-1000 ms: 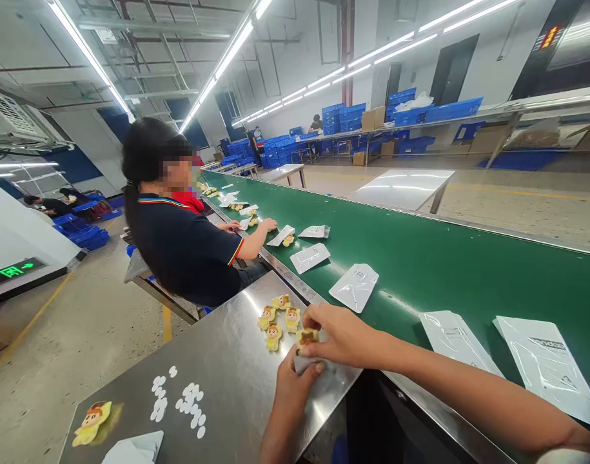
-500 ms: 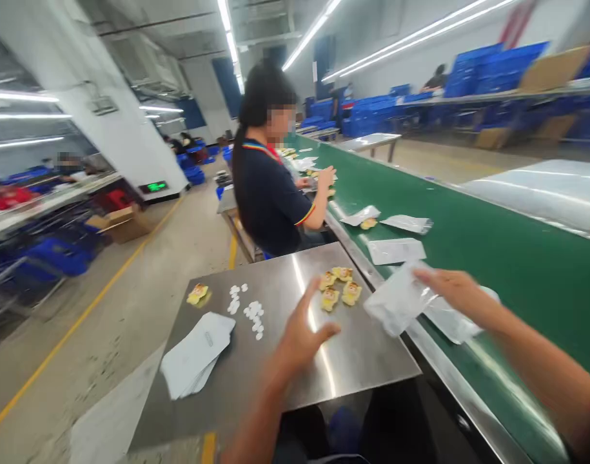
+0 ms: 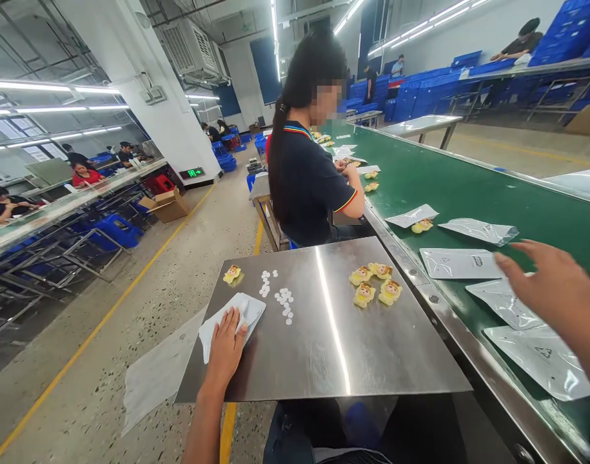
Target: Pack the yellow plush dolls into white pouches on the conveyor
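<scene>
My left hand (image 3: 227, 345) lies with its fingers spread on a stack of white packets (image 3: 249, 312) at the left of the metal table (image 3: 295, 361). Over the packets on the green belt (image 3: 473, 187), my right hand (image 3: 550, 277) hovers with thumb and fingers apart, holding nothing. Below it lies a clear-fronted packet (image 3: 507, 303), and a flat white packet (image 3: 459, 263) is left of its thumb. Several yellow figures (image 3: 365, 294) sit at the table's right, and one yellow figure (image 3: 232, 274) at its far left corner. Small white discs (image 3: 285, 298) are scattered between.
A person in a dark shirt (image 3: 309, 187) sits beside the belt beyond the table. The belt's metal rail (image 3: 434, 299) runs along the table's right edge. Further packets (image 3: 546, 361) and a yellow figure (image 3: 422, 225) lie on the belt. A cardboard box (image 3: 166, 205) stands on the floor.
My left hand has moved left and down onto the packet stack. My right hand has let go of a packet, now on the belt, and opened. The view has shifted.
</scene>
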The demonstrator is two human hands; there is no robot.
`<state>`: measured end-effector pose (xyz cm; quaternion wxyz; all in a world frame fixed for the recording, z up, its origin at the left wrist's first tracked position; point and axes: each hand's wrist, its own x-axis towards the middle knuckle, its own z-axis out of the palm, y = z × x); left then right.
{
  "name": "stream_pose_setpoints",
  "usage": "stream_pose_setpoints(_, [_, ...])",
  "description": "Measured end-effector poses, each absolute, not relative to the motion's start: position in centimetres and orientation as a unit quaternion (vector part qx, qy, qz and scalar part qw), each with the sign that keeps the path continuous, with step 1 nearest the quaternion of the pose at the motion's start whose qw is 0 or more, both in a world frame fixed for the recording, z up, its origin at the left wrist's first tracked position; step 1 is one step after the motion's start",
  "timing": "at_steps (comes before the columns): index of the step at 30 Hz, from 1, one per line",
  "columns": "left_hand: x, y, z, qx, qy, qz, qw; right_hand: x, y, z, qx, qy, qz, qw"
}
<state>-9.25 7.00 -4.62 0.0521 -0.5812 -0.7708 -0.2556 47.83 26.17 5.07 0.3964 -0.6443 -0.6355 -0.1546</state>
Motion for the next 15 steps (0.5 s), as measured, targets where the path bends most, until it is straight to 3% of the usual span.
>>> stream_pose_setpoints(4, [-8.1, 5.2, -1.4, -0.608, -0.732, -0.301, 0.061, 35.7, 20.2, 6.8, -0.448, -0.76, -0.099, 0.46])
stream_pose_setpoints(6, [-6.4, 3.8, 0.3, -0.611, -0.715, -0.34, 0.01, 30.0, 17.0, 7.0, -0.317, -0.835, -0.024, 0.449])
stream_pose_setpoints(11, [-1.5, 0.7, 0.1, -0.604, -0.596, -0.391, -0.358, 20.6, 11.3, 5.8, -0.147, -0.936, 0.141, 0.288])
stream_pose_setpoints(15, [0.3, -1.0, -4.6, -0.39, -0.527, -0.489, -0.575, 18.2, 10.3, 3.8, -0.12, -0.957, 0.169, 0.202])
